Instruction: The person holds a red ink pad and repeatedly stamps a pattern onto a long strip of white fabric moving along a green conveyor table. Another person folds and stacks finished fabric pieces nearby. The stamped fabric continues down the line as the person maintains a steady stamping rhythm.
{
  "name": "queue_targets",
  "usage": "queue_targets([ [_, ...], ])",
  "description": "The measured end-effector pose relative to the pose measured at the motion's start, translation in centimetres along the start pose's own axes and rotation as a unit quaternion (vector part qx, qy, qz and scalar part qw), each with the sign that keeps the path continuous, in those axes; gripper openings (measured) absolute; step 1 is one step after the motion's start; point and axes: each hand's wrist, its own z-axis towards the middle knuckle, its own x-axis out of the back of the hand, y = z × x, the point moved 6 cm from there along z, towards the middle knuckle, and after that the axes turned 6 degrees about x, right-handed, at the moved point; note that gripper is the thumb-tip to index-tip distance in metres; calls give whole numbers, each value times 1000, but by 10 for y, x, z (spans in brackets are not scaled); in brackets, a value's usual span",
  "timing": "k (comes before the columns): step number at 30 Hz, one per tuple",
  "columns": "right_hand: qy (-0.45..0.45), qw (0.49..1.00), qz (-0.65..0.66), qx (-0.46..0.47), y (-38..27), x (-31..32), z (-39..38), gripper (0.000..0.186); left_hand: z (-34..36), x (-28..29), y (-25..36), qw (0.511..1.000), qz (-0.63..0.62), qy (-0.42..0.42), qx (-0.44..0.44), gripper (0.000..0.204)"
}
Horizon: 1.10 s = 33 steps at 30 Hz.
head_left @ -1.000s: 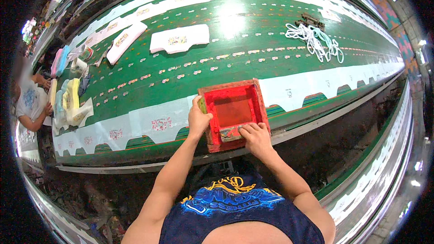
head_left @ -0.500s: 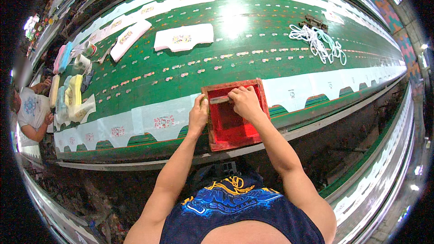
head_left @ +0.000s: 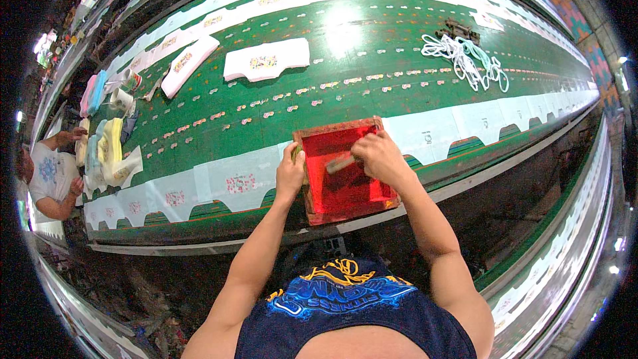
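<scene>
A wooden-rimmed printing screen [head_left: 353, 213] with a red mesh lies on the near edge of the green table, over a row of pale blue cloth pieces [head_left: 432, 129]. My left hand [head_left: 290, 174] is closed round the screen's left rim near its far corner. Inside the frame, my right hand [head_left: 385, 159] grips a squeegee [head_left: 339, 164], held slantwise over the mesh. Its far part is hidden by my fingers. Left of the screen, a cloth piece carries a red and dark print [head_left: 240, 184]; one to the right bears a small dark print [head_left: 428, 138].
Folded white cloths [head_left: 266, 60] lie mid-table on the green surface [head_left: 372, 100]. A tangle of white cords [head_left: 465, 60] is at the far right. At the left end stand cups [head_left: 122, 100] and yellow cloth stacks [head_left: 114, 143], beside another person [head_left: 53, 176].
My right hand has moved right and slightly nearer, lifting the squeegee from the far rim and turning it aslant over the mesh. My left hand stays on the frame.
</scene>
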Motion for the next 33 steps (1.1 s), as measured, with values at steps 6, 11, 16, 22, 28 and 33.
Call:
queue_targets([
  [6, 94, 991, -33, -88, 12, -30, 12, 24, 2, -2, -5, 999, 16, -24, 34, 45],
  [11, 127, 987, -1, -100, 6, -24, 3, 27, 2, -3, -6, 999, 2, -18, 30, 45],
  [16, 105, 991, -24, -83, 4, -17, 26, 21, 3, -3, -8, 1000, -12, 6, -8, 45],
  [22, 85, 993, -13, -79, -21, -41, -1, 21, 0, -3, -4, 999, 20, -28, -9, 64],
  [28, 126, 989, 12, -73, -85, -42, -69, 34, -4, -2, 8, 999, 26, -20, -8, 80],
  [33, 124, 989, 11, -76, -81, -36, -68, 32, -7, -5, 6, 1000, -19, 12, -6, 76],
])
